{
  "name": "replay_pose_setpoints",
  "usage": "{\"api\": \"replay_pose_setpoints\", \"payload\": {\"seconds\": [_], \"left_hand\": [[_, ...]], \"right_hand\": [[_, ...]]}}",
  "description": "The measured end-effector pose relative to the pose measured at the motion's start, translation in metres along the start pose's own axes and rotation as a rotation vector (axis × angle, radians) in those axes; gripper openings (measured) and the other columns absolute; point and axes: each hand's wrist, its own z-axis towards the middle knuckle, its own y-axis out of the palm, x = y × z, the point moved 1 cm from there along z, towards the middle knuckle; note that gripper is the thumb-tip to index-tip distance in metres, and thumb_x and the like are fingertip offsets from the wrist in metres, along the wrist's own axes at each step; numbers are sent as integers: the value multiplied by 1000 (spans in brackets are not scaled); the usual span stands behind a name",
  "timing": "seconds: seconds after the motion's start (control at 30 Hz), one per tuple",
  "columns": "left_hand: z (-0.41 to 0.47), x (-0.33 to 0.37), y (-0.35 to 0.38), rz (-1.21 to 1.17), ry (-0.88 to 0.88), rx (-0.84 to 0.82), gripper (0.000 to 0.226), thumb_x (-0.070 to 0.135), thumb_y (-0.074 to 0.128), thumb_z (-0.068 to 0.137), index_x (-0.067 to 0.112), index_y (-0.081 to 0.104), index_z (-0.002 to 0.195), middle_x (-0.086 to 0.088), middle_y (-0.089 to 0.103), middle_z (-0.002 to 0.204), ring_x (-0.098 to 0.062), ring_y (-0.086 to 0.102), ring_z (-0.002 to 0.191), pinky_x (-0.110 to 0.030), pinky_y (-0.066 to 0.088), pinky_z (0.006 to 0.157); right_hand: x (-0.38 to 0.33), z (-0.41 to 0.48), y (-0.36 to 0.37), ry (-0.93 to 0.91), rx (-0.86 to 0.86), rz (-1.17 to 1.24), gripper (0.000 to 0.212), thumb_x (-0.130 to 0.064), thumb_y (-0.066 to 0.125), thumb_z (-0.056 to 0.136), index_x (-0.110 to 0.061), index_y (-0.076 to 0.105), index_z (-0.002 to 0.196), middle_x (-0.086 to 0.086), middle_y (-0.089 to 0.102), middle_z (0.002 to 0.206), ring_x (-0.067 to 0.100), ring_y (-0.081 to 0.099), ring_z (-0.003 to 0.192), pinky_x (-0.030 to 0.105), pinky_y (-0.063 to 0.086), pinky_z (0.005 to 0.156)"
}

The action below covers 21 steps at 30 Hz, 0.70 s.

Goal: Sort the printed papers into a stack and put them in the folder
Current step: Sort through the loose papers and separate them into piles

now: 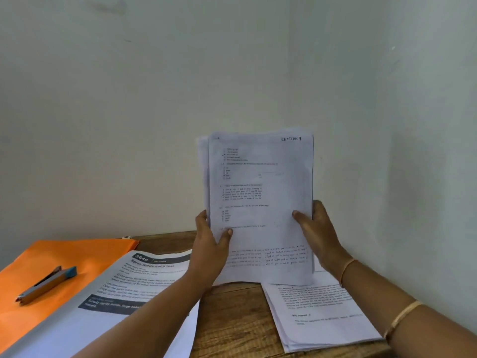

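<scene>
While the wooden worktop (232, 319) carries everything else, I judge the job about half done. The orange folder (64, 257) lies flat at my left, and I see no papers in it. A large instruction sheet (116, 293) headed "Spray Bottle Refill Test" overlaps the folder's near edge. The gathered stack (260, 189) stands upright above the worktop, its left edges not squared. A smaller pile of printed papers (317, 319) lies flat at my right, uncollected. My left hand (209, 244) pinches the stack's left edge, thumb in front; my right hand (317, 233) grips the right edge likewise. A stapler (46, 284) rests on the folder. Left to do: gather that pile, square the stack and file it.
</scene>
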Motion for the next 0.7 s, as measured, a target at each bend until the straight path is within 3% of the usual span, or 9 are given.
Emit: {"api": "replay_pose_setpoints", "payload": {"seconds": [0.13,0.3,0.53,0.7], "left_hand": [[-3,-4,5,101,6,-43,40,13,44,98,17,25,132,3,50,114,-12,56,92,-10,44,54],[3,-1,-2,148,-12,-4,30,6,37,99,19,32,126,5,51,105,-7,54,79,-14,44,51],[-5,-15,0,168,-93,-85,31,6,40,98,18,29,125,5,49,106,-9,54,85,-14,46,54],[-1,-16,-2,164,-64,-25,29,3,39,98,16,34,123,3,52,108,-15,56,90,-16,48,58]], "right_hand": [[13,-5,3,10,22,15,18,-17,51,96,-16,47,114,-4,58,101,15,58,90,19,45,66],[1,2,3,-59,69,-2,13,-7,45,96,-12,54,104,-6,60,91,7,57,79,12,41,57],[21,-9,8,32,11,-7,18,-10,46,96,-22,54,107,-8,61,96,13,59,88,29,47,78],[15,-1,9,35,32,35,19,-9,45,97,-22,57,104,-8,63,95,12,60,86,26,49,71]]}}
